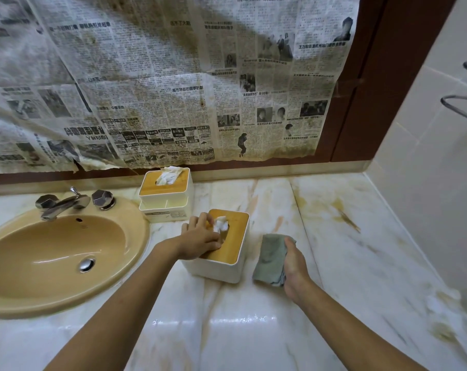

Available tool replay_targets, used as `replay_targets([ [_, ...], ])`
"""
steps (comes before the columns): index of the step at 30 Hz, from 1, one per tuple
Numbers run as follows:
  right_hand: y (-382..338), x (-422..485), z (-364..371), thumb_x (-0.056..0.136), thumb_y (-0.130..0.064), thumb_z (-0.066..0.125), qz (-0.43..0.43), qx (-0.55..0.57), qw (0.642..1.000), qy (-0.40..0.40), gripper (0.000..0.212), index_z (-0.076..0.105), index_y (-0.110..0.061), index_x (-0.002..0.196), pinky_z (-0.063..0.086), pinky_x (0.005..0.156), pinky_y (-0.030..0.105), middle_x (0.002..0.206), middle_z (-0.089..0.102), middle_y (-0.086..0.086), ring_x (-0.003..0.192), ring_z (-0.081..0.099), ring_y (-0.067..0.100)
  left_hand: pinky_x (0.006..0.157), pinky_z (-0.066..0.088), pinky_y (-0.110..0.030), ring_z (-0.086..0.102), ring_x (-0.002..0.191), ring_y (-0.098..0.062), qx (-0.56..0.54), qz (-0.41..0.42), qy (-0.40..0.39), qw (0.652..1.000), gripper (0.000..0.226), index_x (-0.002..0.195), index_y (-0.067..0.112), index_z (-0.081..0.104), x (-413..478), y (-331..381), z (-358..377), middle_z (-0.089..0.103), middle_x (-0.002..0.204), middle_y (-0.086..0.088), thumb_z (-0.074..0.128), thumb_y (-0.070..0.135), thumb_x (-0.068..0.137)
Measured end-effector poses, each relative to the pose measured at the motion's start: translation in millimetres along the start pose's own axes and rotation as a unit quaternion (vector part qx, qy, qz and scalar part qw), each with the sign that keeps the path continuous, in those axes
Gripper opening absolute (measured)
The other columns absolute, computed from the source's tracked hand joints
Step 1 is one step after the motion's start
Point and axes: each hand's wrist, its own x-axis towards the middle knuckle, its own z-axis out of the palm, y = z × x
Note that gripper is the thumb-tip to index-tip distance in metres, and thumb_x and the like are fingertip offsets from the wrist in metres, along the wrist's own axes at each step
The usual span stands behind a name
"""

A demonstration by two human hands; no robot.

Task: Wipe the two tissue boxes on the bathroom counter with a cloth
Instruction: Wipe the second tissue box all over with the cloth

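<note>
Near tissue box (233,241): white body, bamboo-look lid, standing on the marble bench (253,330) mid-frame, just right of the sink (53,250), a white tissue (221,224) poking out of the slot. Left hand (201,238) lies on the lid's left part, fingers bent over the far-left edge beside the tissue and thumb flat on the lid; it reads as a steadying hold on the box. Grey-green cloth (269,258) hangs bunched in the right hand (295,266), fingers clasped round it, just right of the box and not touching it; whether the cloth's lower edge meets the bench I cannot tell. Far tissue box (164,202), same style but on a tray-like base, stands by the back wall behind the near one, apart from it and untouched. Handling, by judgement: the box is likely light and rigid and would skid on polished marble, so pin it from the top or clamp the side walls. The lid may lift off, so don't carry it by the lid. Keep the cloth clear of the loose tissue. The cloth is soft and limp, best wadded into a pad. Further out: chrome faucet (62,203), stained newspaper (160,89) covering the wall above, tiled side wall (427,156), metal rack (462,103) at right.
</note>
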Motion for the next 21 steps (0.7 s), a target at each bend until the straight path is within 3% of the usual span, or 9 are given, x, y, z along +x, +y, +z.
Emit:
replay_targets([
  [5,-10,2,-1,0.1,-0.047,0.042,-0.019,0.027,0.999,0.005,0.037,0.068,-0.02,0.1,0.053,0.068,0.037,0.092,0.07,0.006,0.08,0.067,0.029,0.097,0.021,-0.041,0.022,0.122,-0.026,0.072,-0.009,-0.007,0.997,0.022,0.103,0.034,0.063,-5,-5,4,0.023,0.131,0.001,0.044,0.045,0.099],
  [8,-16,3,0,0.099,-0.046,0.043,-0.045,0.042,0.998,0.003,0.035,0.069,-0.023,0.103,0.052,0.073,0.04,0.093,0.072,0.004,0.082,0.068,0.027,0.1,0.022,-0.042,0.023,0.123,-0.025,0.07,-0.033,0.005,0.997,0.024,0.102,0.036,0.067,-6,-2,1,0.027,0.129,0.003,0.049,0.05,0.095],
  [11,-24,3,0,0.101,-0.046,0.041,-0.073,0.059,0.996,-0.004,0.034,0.068,-0.024,0.101,0.05,0.07,0.036,0.088,0.072,0.002,0.079,0.068,0.025,0.101,0.031,-0.04,0.034,0.12,-0.023,0.08,-0.063,0.125,0.987,0.029,0.106,0.031,0.069,-5,10,-8,0.042,0.125,0.002,0.051,0.05,0.095],
  [14,-30,0,0,0.102,-0.047,0.04,-0.091,0.072,0.993,-0.005,0.037,0.066,-0.021,0.103,0.05,0.063,0.032,0.091,0.071,0.004,0.082,0.067,0.028,0.082,0.047,-0.038,0.053,0.098,-0.026,-0.008,-0.044,0.282,0.959,0.023,0.101,0.013,0.066,-1,38,-6,0.056,0.108,-0.006,0.051,0.031,0.097],
  [16,-31,-2,0,0.102,-0.046,0.039,-0.097,0.073,0.993,-0.009,0.036,0.065,-0.022,0.098,0.048,0.062,0.031,0.091,0.07,0.004,0.081,0.067,0.027,0.078,0.049,-0.041,0.058,0.094,-0.031,-0.06,-0.076,0.253,0.963,0.022,0.101,0.009,0.061,2,58,7,0.059,0.106,-0.01,0.046,0.024,0.098],
  [18,-29,-3,-1,0.103,-0.045,0.039,-0.1,0.072,0.992,-0.017,0.034,0.065,-0.024,0.096,0.05,0.067,0.035,0.091,0.07,0.004,0.081,0.067,0.025,0.081,0.049,-0.039,0.06,0.099,-0.032,-0.039,-0.127,0.188,0.973,0.023,0.112,0.008,0.055,5,68,22,0.057,0.114,-0.011,0.044,0.025,0.099],
  [21,-20,-3,-2,0.104,-0.044,0.038,-0.099,0.071,0.992,-0.031,0.034,0.065,-0.024,0.099,0.05,0.067,0.034,0.091,0.07,0.003,0.084,0.067,0.025,0.09,0.043,-0.039,0.057,0.113,-0.031,0.008,-0.182,0.182,0.966,0.034,0.128,0.011,0.048,8,66,29,0.058,0.126,-0.011,0.041,0.029,0.102],
])
